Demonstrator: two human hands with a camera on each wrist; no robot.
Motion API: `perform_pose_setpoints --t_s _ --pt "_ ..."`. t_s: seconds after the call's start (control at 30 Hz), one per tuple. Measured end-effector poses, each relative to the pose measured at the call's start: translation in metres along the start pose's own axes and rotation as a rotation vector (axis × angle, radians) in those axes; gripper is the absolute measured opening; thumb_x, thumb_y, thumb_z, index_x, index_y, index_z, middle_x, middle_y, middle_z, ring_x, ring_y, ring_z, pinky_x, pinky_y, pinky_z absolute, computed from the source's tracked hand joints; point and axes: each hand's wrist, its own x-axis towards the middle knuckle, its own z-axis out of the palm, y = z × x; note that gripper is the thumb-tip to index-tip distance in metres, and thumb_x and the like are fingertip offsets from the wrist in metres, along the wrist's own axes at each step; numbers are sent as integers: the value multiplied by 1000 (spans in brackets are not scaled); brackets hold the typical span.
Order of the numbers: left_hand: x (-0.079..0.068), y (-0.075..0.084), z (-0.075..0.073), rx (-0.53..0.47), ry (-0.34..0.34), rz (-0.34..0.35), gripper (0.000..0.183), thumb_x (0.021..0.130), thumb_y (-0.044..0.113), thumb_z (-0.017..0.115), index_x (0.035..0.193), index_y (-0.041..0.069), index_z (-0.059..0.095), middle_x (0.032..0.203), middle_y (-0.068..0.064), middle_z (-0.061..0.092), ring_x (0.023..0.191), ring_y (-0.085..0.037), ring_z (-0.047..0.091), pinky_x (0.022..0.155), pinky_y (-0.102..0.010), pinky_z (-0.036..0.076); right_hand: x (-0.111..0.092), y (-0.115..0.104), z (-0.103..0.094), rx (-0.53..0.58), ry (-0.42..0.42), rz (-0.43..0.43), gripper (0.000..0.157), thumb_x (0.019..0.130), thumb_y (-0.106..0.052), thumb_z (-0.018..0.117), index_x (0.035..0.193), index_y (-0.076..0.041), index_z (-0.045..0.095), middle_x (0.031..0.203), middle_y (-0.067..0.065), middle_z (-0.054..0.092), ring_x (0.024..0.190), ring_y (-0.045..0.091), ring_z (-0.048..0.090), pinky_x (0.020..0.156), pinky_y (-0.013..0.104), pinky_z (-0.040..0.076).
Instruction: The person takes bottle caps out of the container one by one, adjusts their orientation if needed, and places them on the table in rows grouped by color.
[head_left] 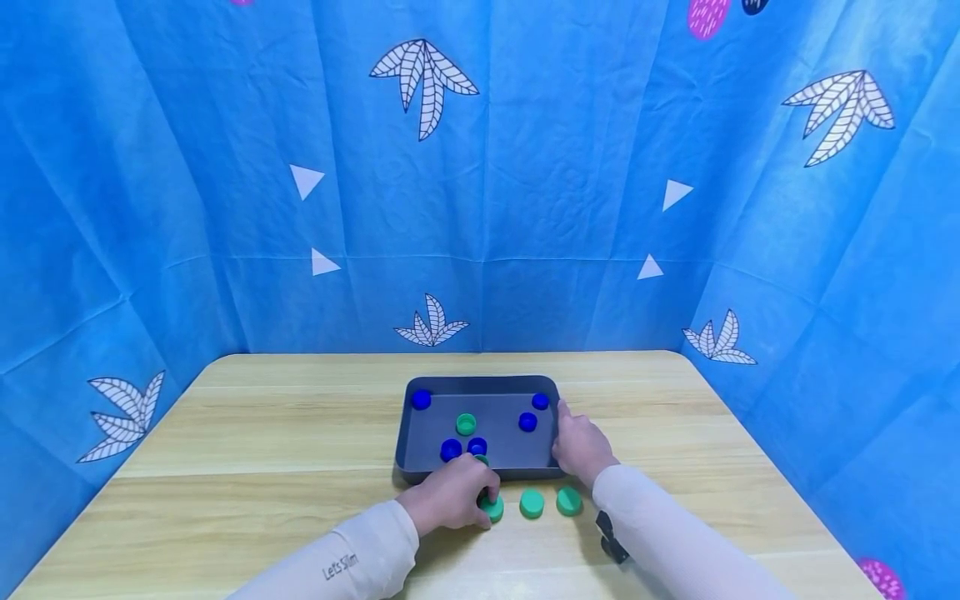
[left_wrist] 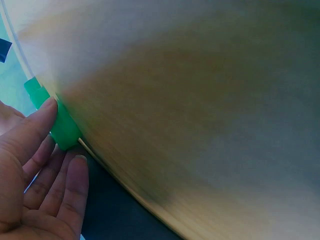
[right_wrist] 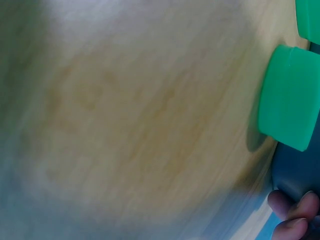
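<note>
My left hand (head_left: 452, 492) pinches a green bottle cap (head_left: 492, 508) on the table, just in front of a dark grey tray (head_left: 491, 385). In the left wrist view, the thumb and fingers lie around the edge of that cap (left_wrist: 62, 122). At the tray's right side, my right hand (head_left: 582, 446) holds the rim; its fingertips (right_wrist: 306, 204) show against the dark wall in the right wrist view. Inside the tray lie several blue caps (head_left: 528, 422) and a green cap (head_left: 466, 424). Another green one (head_left: 481, 459) is partly hidden behind the left hand.
Two more green caps, one in the middle (head_left: 532, 503) and one to the right (head_left: 569, 501), sit in front of the tray. The light wooden table (head_left: 300, 433) is enclosed by a blue patterned curtain (head_left: 525, 167) at the back and sides.
</note>
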Motion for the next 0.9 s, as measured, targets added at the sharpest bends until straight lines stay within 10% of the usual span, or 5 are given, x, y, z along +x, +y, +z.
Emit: perform_pose_setpoints --t_s 0.9 --pt "2 1 -21 -63 96 14 18 85 25 77 89 10 69 81 5 65 71 -3 55 67 -19 49 -1 0 1 -16 12 -13 76 82 -4 68 145 9 30 76 19 61 59 21 56 60 39 52"
